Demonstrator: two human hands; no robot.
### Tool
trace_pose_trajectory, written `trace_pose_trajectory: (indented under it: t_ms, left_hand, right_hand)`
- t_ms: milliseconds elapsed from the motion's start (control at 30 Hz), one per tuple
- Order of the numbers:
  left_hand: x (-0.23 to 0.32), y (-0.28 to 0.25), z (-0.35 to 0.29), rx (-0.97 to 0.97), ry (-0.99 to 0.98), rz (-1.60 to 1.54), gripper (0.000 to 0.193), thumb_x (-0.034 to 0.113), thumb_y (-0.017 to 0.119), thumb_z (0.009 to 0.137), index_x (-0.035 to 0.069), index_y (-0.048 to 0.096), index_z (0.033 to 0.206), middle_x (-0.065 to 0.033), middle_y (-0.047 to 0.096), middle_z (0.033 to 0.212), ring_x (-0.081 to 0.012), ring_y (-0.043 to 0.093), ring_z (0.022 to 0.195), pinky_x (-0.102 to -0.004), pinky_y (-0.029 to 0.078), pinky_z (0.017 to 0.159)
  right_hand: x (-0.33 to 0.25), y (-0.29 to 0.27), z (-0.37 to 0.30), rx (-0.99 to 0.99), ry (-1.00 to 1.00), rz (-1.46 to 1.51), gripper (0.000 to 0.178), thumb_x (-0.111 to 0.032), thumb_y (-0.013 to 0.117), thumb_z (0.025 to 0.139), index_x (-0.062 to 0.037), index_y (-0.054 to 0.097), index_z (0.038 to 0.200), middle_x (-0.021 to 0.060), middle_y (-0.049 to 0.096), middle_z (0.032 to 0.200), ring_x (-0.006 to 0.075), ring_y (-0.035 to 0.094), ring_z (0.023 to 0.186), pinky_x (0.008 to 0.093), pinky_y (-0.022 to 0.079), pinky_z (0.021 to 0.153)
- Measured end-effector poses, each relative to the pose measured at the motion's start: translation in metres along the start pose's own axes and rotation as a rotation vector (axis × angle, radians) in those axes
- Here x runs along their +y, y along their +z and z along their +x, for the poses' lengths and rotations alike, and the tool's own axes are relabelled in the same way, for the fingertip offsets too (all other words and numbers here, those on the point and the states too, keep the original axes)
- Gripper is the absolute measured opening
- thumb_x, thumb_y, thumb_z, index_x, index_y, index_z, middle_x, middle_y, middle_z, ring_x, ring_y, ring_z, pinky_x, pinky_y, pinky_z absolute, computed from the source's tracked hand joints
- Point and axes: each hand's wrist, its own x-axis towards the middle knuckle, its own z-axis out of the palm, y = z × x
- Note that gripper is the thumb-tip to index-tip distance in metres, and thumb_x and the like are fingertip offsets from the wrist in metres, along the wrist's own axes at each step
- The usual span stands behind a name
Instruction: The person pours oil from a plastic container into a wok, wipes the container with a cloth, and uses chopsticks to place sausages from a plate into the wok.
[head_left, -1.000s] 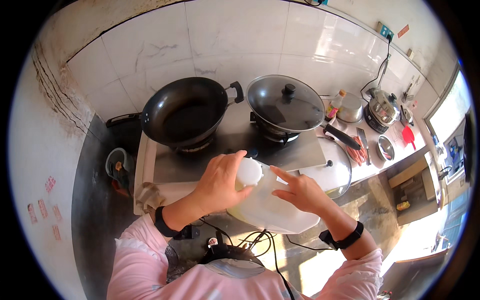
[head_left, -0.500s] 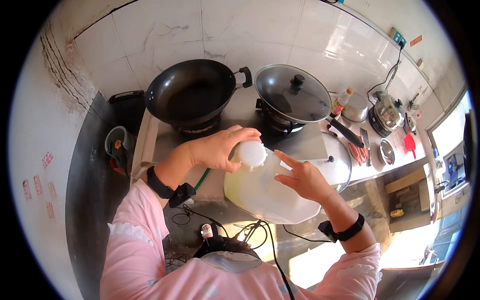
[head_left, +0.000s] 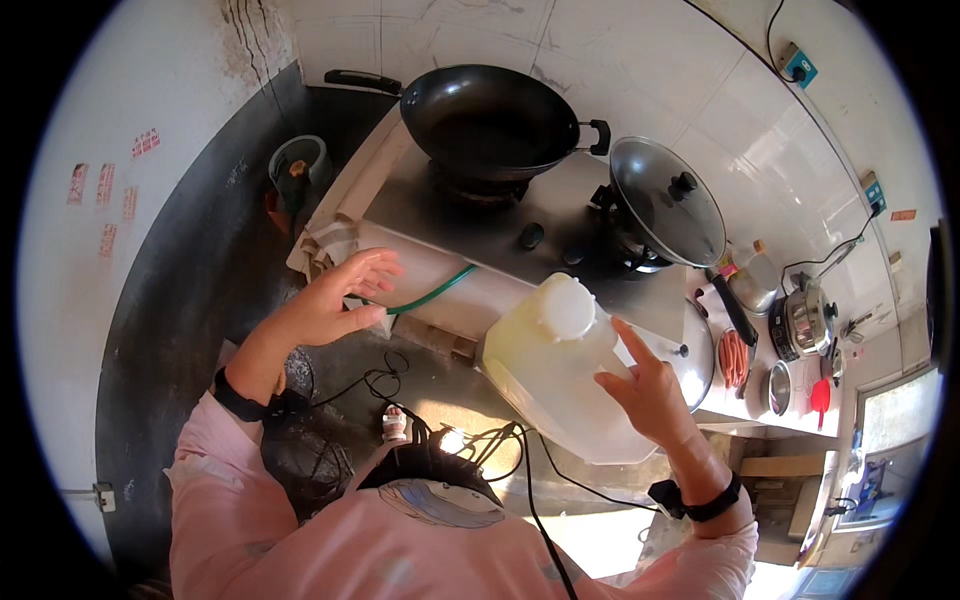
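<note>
1. Biggest thing here is the steel stove (head_left: 405, 205), spread across the upper middle of the frame. The jug overlaps its front edge in view, so I'd leave a bit of room there to avoid knocking it
2. Next up, the black wok (head_left: 490, 120), top middle, no lid on it. I'd steer the jug well away from its handle
3. Then the pan with a glass lid (head_left: 655, 195), upper right of centre, long handle aimed toward the right side of the frame. Easy one to bump with an elbow imo
4. The whitish see-through jug (head_left: 560, 385) sits just right of and below centre, yellowish tint at the cap end. Can't see what's under it, so I'd treat it as heavy and get a palm beneath
5. Right hand (head_left: 655, 390), right of centre on the jug's side: thumb and forefinger stand apart, other fingers hidden, so can't tell how firm the grip is. I'd wrap them all round
6. Left hand (head_left: 340, 300), left of centre: fingers loosely spread, holding nothing. It'd make a handy second support
7. Green hose (head_left: 435, 292), near that hand, don't snag it
8. White cap (head_left: 568, 307), on the jug's neck near centre, best tilted upward
</note>
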Motion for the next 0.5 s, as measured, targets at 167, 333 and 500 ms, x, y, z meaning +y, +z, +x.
trace_pose_trajectory:
  t_ms: [167,333,500]
  left_hand:
    - [-0.052,-0.029,-0.075,0.023,-0.221,-0.174,0.051,0.008,0.058,0.083,0.005,0.037,0.13,-0.0093,0.053,0.117,-0.0178,0.051,0.105,-0.0316,0.041,0.091]
    - [-0.112,-0.025,-0.09,0.031,-0.378,-0.325,0.043,0.009,0.057,0.087,0.004,0.04,0.126,-0.0088,0.056,0.11,-0.0144,0.053,0.101,-0.028,0.043,0.087]
    - [-0.163,-0.01,-0.09,-0.089,-0.462,-0.299,0.041,0.007,0.056,0.087,0.004,0.041,0.125,-0.0094,0.057,0.11,-0.0147,0.054,0.1,-0.0273,0.044,0.086]
  right_hand:
    - [-0.016,-0.014,-0.06,-0.014,0.209,0.051,0.066,-0.015,0.065,0.076,-0.009,0.036,0.135,0.0145,0.059,0.059,0.0228,0.061,0.056,0.0313,0.047,0.055]
    - [-0.014,-0.01,-0.111,0.005,0.465,-0.028,0.063,-0.014,0.067,0.072,-0.0076,0.044,0.131,0.0114,0.058,0.056,0.0161,0.059,0.05,0.0294,0.046,0.053]
    - [0.026,0.036,-0.142,-0.026,0.591,-0.015,0.062,-0.02,0.068,0.073,-0.0105,0.044,0.13,0.0136,0.062,0.061,0.026,0.063,0.057,0.0347,0.048,0.056]
